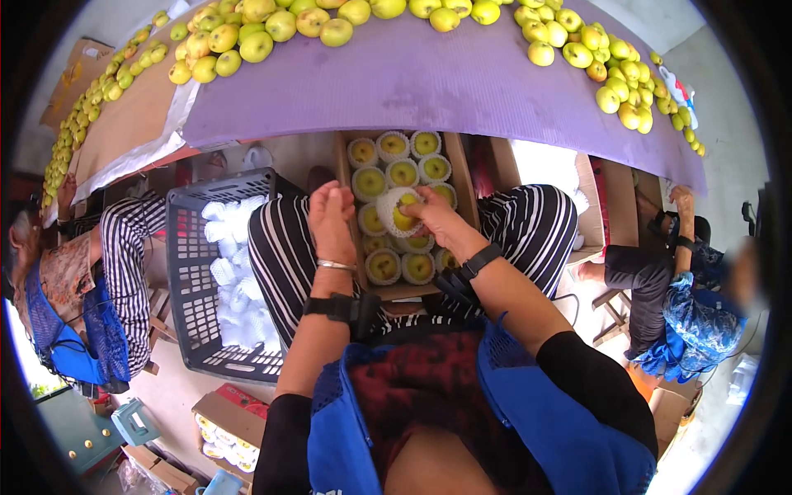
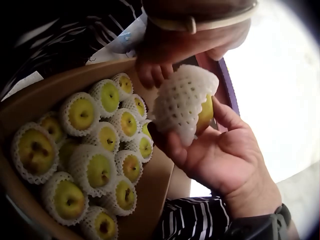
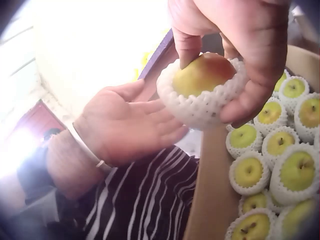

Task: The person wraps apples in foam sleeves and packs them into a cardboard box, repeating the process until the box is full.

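Note:
My right hand point(image 1: 445, 221) grips a yellow-green apple point(image 3: 202, 75) by thumb and fingers. A white foam net point(image 3: 200, 107) wraps the apple's lower part, leaving a reddish-yellow end bare. Beside it, my left hand point(image 3: 135, 125) has its palm turned up and fingers extended, the fingertips close to the net. Both hands are over a cardboard box point(image 1: 467, 202) between the knees. Inside, netted apples point(image 2: 81, 114) sit in rows, and a second layer shows lower down between them.
A dark plastic crate point(image 1: 183, 272) full of white foam nets point(image 1: 239, 289) stands on the left. Ahead, a purple-covered table point(image 1: 396, 91) bears many loose apples point(image 1: 256, 45). One person point(image 1: 82, 280) sits at far left, another point(image 1: 685, 289) at far right. A carton point(image 1: 235, 412) lies behind left.

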Available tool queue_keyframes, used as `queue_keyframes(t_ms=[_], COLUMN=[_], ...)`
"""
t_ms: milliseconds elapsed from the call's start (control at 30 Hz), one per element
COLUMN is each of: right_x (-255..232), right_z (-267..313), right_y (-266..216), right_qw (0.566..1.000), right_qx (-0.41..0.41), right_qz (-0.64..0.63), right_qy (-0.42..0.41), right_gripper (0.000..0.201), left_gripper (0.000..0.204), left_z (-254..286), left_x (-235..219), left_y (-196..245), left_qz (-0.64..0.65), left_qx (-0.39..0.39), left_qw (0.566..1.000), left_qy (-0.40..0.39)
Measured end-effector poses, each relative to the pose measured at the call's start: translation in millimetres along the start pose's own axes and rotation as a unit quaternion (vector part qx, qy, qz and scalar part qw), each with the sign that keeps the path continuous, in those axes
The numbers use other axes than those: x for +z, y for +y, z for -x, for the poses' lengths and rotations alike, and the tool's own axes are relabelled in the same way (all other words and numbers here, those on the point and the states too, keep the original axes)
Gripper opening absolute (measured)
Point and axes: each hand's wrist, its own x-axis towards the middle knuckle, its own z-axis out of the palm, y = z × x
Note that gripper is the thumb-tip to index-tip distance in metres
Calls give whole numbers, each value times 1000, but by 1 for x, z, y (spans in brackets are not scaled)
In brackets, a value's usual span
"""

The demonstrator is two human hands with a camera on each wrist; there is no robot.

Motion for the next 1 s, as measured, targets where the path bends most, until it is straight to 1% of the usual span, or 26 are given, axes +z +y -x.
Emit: queue_keyframes(t_ms=[33, 67, 100, 167, 200, 233, 267, 300, 333, 367, 400, 467, 533, 567, 633, 667, 700, 733, 767, 800, 833, 867, 900, 933, 967, 1000], right_x=[0, 2, 7, 12, 12, 10, 8, 3, -3, -8, -9, -9, -7, -4, -3, -3, -2, -2, -5, -8, -11, -15, -16, -16, -16, -18], right_z=[-3, -7, -9, -13, -15, -18, -22, -24, -27, -30, -33, -37, -49, -55, -59, -61, -63, -64, -64, -63, -62, -61, -63, -66, -67, -67], right_y=[4, 11, 18, 26, 24, 21, 18, 15, 9, 5, 0, -6, 0, 3, 2, 3, 3, 2, 0, -1, -3, -6, -9, -9, -7, -5], right_qw=[998, 998, 992, 975, 975, 984, 989, 988, 996, 999, 999, 999, 999, 997, 996, 995, 992, 992, 991, 989, 988, 990, 992, 992, 993, 989], right_qx=[22, 23, 33, 56, 56, 75, 95, 96, 58, 21, 23, 48, 53, 71, 88, 99, 110, 113, 107, 104, 108, 109, 109, 111, 107, 104], right_qz=[62, 62, 123, 213, 215, 164, 112, 113, 66, 18, 20, 7, 1, 11, 21, 3, -15, -15, -55, -96, -96, -69, -42, -41, 33, 108], right_qy=[19, 19, 7, -8, -10, 12, 35, 33, 34, 35, 32, 20, 1, -7, -15, -34, -53, -57, -52, -45, -47, -49, -51, -52, -29, -4], right_gripper=[68, 68, 67, 64, 64, 66, 68, 68, 63, 57, 57, 46, 43, 40, 37, 36, 34, 34, 32, 31, 31, 33, 35, 35, 37, 39], left_gripper=[23, 20, 18, 17, 16, 15, 15, 15, 16, 15, 16, 25, 29, 29, 32, 32, 31, 30, 30, 30, 31, 31, 32, 33, 33, 34], left_z=[2, 3, 3, 1, -1, -3, -6, -7, -9, -10, -9, 11, 18, 24, 30, 22, 7, -3, -8, -11, -15, -21, -28, -35, -39, -42], left_x=[-1, -1, -2, -6, -9, -13, -16, -19, -22, -24, -21, 16, 12, 16, 21, 13, -3, -14, -18, -20, -20, -20, -19, -17, -16, -15], left_y=[10, 19, 23, 20, 15, 8, 0, -8, -19, -38, -53, -44, -102, -106, -112, -126, -151, -163, -161, -158, -155, -152, -147, -142, -139, -138], left_qz=[-1, 17, 35, 25, 14, -20, -20, -162, -298, -465, -608, -742, -743, -742, -782, -782, -778, -774, -775, -731, -671, -598, -511, -415, -310, -198], left_qx=[-1, 25, 52, 29, 5, -20, -20, -68, -115, -26, 64, -84, -120, -119, -71, -73, -49, -26, -31, -111, -189, -261, -326, -384, -436, -480], left_qw=[1000, 999, 998, 999, 1000, 999, 999, 979, 933, 849, 722, 525, 500, 503, 423, 424, 431, 438, 438, 540, 630, 708, 771, 817, 845, 854], left_qy=[-1, -12, -24, -18, -14, -33, -31, -100, -166, -251, -324, -409, -430, -427, -452, -451, -454, -457, -455, -402, -341, -271, -195, -115, -34, 47])
